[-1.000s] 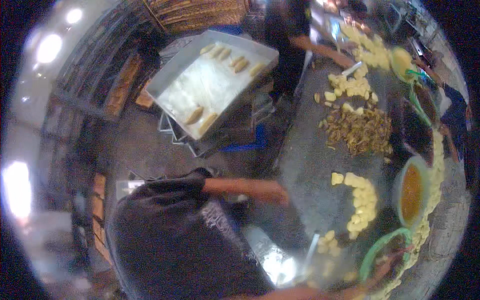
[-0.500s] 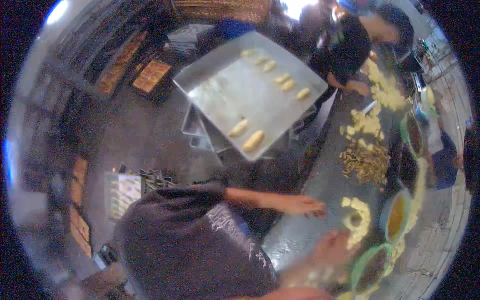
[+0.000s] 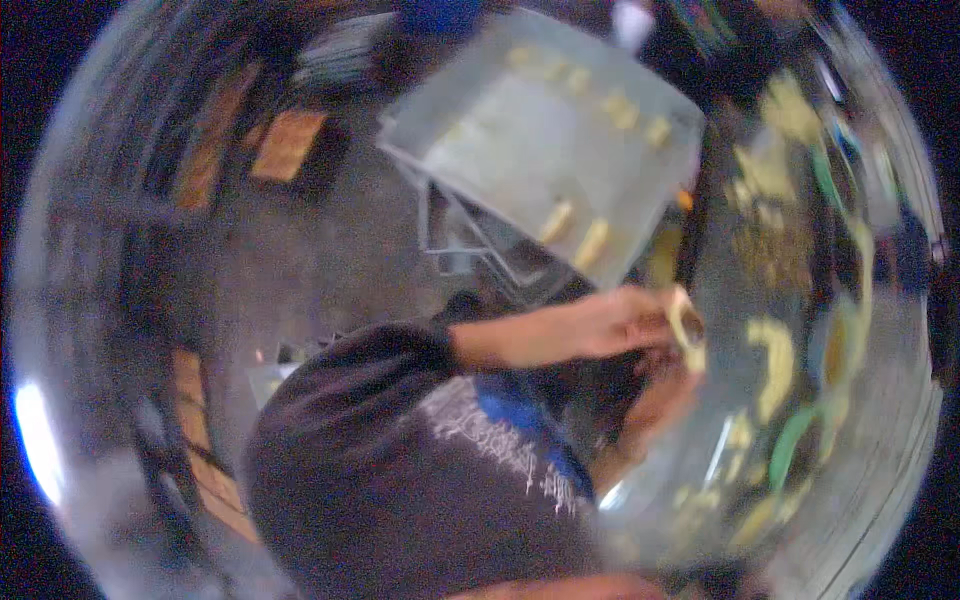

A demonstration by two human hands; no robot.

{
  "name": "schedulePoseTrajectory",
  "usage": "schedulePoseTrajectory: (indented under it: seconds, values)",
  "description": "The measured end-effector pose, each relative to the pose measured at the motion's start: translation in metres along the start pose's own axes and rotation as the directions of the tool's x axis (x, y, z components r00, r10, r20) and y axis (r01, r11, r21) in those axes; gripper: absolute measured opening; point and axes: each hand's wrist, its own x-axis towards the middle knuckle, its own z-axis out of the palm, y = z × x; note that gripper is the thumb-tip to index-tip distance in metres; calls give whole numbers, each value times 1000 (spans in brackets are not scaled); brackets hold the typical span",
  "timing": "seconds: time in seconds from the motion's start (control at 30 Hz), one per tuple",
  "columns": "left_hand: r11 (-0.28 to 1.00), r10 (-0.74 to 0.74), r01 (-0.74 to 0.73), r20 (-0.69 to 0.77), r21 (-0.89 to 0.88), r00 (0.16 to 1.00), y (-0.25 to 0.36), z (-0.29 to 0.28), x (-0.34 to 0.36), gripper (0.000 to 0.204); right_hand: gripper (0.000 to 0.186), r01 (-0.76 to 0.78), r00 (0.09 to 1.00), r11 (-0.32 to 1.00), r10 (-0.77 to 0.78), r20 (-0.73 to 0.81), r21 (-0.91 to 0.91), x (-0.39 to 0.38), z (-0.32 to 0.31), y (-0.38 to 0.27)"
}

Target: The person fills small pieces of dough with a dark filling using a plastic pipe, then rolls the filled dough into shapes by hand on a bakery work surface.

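Note:
My left hand (image 3: 622,322) reaches in from a dark sleeve, and my right hand (image 3: 660,402) comes up from below to meet it. Between their fingertips is a piece of pale dough (image 3: 688,318) with a dark brown middle. Both hands are closed on it, above the near side of the grey worktop (image 3: 685,430); motion blurs the fingers. To their right on the worktop lies a curved row of pale dough pieces (image 3: 772,372). Beyond the hands, a large metal tray (image 3: 480,150) carries several pale dough rolls (image 3: 558,222).
More trays are stacked crookedly below the big one. A green-rimmed bowl (image 3: 793,447) and a bowl with orange-brown contents (image 3: 835,342) stand at the worktop's right side. Pale dough (image 3: 768,170) and brown pieces (image 3: 772,250) are heaped farther away. Browned slabs (image 3: 288,146) sit at far left.
The view has swung. My hands, apart over the worktop before, have come together and now hold a filled dough piece. A person at the far end is now mostly out of sight.

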Motion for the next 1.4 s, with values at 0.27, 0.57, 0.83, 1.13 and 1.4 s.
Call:
schedulePoseTrajectory:
  seconds: [0.27,0.57,0.83,1.13,1.4]
  values:
    - [790,-125,99,0,-604,992,-73,47,101,36,44,188,982,921,-183,46,-342,68,-129,-12]
    - [996,-82,75,-259,-37,962,-129,28,152,34,39,218,944,639,-329,-5,-737,258,-305,41]
    - [737,-486,231,-261,-635,834,-184,53,219,51,30,304,948,272,-180,261,-913,489,-315,127]
    - [668,-341,84,-204,-739,918,-200,41,232,63,32,711,677,-29,-241,695,-702,531,-223,203]
    - [635,-32,-118,-178,-763,983,-170,32,208,64,48,712,628,-196,-251,736,-674,512,-183,217]
